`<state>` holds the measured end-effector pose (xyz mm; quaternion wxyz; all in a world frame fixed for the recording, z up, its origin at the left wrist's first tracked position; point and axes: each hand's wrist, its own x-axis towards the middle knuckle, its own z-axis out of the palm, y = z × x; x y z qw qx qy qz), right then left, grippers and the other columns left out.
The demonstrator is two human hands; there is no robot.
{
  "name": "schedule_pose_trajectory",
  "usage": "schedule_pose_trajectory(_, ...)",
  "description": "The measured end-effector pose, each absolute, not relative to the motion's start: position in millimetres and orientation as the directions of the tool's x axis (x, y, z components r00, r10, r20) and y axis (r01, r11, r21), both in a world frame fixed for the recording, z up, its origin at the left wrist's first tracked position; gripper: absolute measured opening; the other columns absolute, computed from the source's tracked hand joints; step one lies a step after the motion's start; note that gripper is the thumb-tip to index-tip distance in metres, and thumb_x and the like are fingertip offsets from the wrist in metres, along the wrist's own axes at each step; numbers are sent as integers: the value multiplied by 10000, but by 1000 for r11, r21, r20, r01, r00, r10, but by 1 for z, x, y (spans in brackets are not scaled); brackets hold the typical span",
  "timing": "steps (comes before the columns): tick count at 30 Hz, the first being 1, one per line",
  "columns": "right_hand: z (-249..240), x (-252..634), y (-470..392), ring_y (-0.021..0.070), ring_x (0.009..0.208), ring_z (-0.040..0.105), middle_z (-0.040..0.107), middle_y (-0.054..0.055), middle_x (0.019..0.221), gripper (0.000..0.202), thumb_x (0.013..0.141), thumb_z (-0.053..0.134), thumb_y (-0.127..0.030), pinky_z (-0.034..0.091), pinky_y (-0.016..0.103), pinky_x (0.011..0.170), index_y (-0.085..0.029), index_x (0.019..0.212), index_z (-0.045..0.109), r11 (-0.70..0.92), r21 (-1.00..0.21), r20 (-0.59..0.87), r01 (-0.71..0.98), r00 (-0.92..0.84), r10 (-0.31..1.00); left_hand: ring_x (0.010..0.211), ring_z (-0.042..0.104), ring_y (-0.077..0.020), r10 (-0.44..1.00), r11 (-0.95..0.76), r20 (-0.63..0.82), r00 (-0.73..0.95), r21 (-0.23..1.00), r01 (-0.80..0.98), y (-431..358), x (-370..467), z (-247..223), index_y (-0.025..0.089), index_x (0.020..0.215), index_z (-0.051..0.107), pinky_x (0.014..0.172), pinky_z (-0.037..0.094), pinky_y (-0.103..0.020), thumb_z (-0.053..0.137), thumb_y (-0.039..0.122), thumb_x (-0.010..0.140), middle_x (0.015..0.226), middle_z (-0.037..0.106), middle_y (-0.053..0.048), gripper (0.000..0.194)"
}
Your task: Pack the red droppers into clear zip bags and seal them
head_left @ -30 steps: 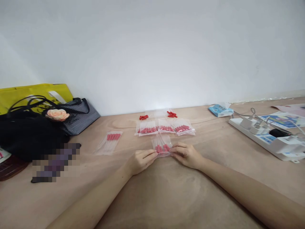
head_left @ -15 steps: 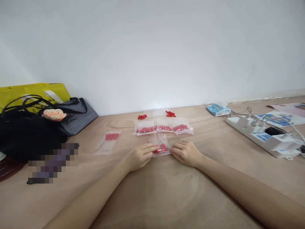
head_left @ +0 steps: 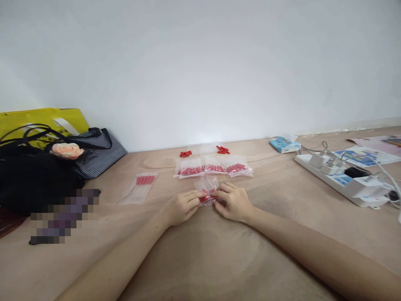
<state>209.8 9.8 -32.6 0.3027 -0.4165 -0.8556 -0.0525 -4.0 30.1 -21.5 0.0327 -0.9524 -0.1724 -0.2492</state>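
Note:
A small clear plastic bag (head_left: 206,181) holding red-tipped pieces lies flat in front of me. At its near left corner, the closed fingers of my left hand (head_left: 185,207) grip the edge. My right hand (head_left: 234,202) pinches the near right side, thumb below and fingers over the red pieces. Fingers cover part of the bag's contents. Just beyond is a row of filled clear bags (head_left: 214,167) with red-ended thin sticks inside. Farther left, another bag (head_left: 138,189) shows several red ends at its top.
Behind the row are two small heaps of loose red pieces, a left heap (head_left: 186,154) and a right heap (head_left: 223,149). A power strip (head_left: 332,177) with plugs and cables and a blue tissue pack (head_left: 285,144) are at right. Bags, including a striped bag (head_left: 102,156), crowd the left.
My right hand has moved left across the bag, from its right edge onto the red pieces. The left hand stays at the near left corner. The view has shifted slightly.

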Motion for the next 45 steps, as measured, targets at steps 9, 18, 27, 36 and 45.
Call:
schedule_pose_trajectory(9,-25,193,13,170,836,519,587,26,852,182,730,529,-284,373,247,591,-241,890,605,568,-152,438,809,-460,772,963,572,-167,327,-935,485,811,42,352,29,-4,-21,152,809,547,838,489,-317,389,98,833,1039,608,-100,169)
schedule_pose_trajectory(18,-32,197,15,180,831,493,595,30,848,180,722,518,-206,367,267,605,-234,879,603,596,-81,462,799,-500,733,991,550,-182,329,-932,461,824,16,362,30,-4,-22,143,790,542,877,463,-343,388,93,832,1057,596,-114,167)
schedule_pose_trajectory(27,-31,204,20,164,830,499,595,33,867,194,786,508,-333,384,262,647,-231,909,617,677,-123,504,726,-541,673,957,563,-174,329,-935,477,815,46,351,30,-3,-20,149,785,542,859,470,-328,411,105,825,1010,611,-100,144)
schedule_pose_trajectory(36,-33,240,19,141,736,507,589,35,788,229,801,498,-367,352,255,593,-198,908,609,770,37,573,637,-645,506,780,616,-148,233,-922,574,785,-126,366,28,-10,-23,147,777,565,719,518,-263,446,113,819,845,655,-67,130)
schedule_pose_trajectory(45,-35,245,30,109,590,403,532,7,613,189,831,455,-157,245,272,534,-151,699,590,756,467,589,459,-799,122,662,633,-136,118,-861,609,784,-330,386,25,-15,-22,138,839,583,629,533,-246,473,115,817,797,675,-60,114)
